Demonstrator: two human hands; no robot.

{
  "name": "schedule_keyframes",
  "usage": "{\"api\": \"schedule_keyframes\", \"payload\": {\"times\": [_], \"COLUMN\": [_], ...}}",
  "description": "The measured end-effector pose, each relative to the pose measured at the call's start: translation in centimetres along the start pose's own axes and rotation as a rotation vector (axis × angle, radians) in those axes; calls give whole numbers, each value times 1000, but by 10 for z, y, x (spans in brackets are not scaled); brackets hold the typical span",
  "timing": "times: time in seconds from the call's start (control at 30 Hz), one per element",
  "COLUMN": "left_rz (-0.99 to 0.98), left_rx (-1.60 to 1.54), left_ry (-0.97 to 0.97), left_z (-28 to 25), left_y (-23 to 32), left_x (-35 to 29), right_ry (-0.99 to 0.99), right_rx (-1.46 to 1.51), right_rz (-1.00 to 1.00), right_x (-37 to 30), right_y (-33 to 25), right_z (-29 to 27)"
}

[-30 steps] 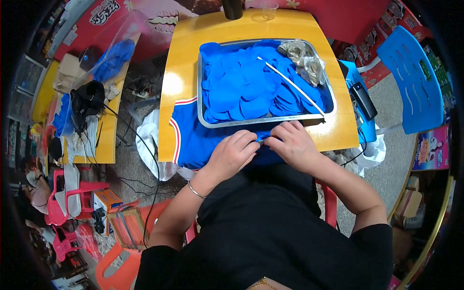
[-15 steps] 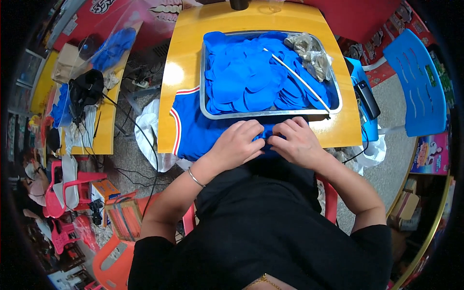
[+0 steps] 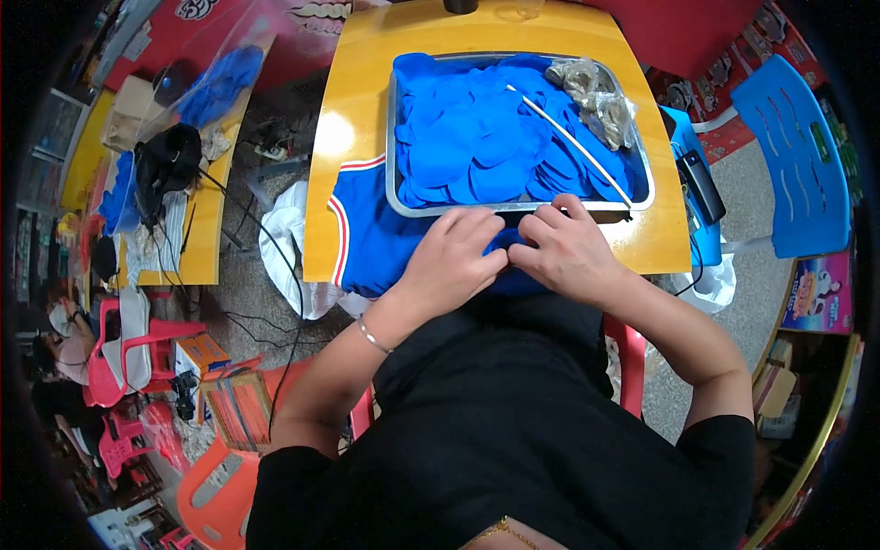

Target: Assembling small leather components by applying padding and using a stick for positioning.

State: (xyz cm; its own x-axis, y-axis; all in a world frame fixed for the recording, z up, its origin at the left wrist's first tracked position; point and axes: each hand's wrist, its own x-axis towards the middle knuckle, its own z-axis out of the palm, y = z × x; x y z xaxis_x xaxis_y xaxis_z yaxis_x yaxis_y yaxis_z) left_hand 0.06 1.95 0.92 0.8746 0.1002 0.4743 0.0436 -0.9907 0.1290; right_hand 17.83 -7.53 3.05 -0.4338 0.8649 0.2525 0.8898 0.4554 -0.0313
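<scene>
My left hand (image 3: 456, 249) and my right hand (image 3: 566, 249) meet at the table's near edge, just before the metal tray (image 3: 392, 174). Both have curled fingers pinching blue cloth, mostly hidden beneath them. Whether it is a loose piece or part of the garment, I cannot tell. A blue sleeveless jersey (image 3: 367, 225) with red and white trim lies left of my hands, running under the tray. Overlapping rounded blue fabric pieces (image 3: 458, 137) fill the tray. A thin white stick (image 3: 577, 147) slants across them, beside a clear plastic bag (image 3: 600, 101) with khaki contents.
The yellow table (image 3: 344, 92) has a dark cup (image 3: 460, 5) at its far edge. Blue plastic chair (image 3: 796, 156) stands right. At left are another yellow table (image 3: 203, 247) with a black bag (image 3: 170, 165), hanging cables and an orange chair (image 3: 213, 500). A person sits far left.
The view has shifted slightly. My hands have moved a little toward the tray, fingertips now close to its near rim, and stay side by side.
</scene>
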Motion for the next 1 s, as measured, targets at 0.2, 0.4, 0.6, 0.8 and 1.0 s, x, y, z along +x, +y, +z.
{"api": "schedule_keyframes", "payload": {"times": [0.2, 0.4, 0.6, 0.8, 1.0], "left_rz": [-31, -76, -128, -406, -497], "left_rx": [19, 1, -158, -635, -1876], "left_ry": [47, 3, -133, 66, 140], "left_z": [7, 2, 2, -5, -6], "left_y": [-3, 2, 11, 10, 24], "left_x": [-9, -15, -14, -22, -27], "right_ry": [103, 4, -52, 64, 79], "right_rx": [52, 1, 46, 340, 328], "right_rz": [-14, 45, 80, 71, -80], "right_x": [-4, -4, 1, 2, 14], "right_y": [-4, -9, -15, -4, -7], "right_z": [2, 2, 1, -19, -47]}}
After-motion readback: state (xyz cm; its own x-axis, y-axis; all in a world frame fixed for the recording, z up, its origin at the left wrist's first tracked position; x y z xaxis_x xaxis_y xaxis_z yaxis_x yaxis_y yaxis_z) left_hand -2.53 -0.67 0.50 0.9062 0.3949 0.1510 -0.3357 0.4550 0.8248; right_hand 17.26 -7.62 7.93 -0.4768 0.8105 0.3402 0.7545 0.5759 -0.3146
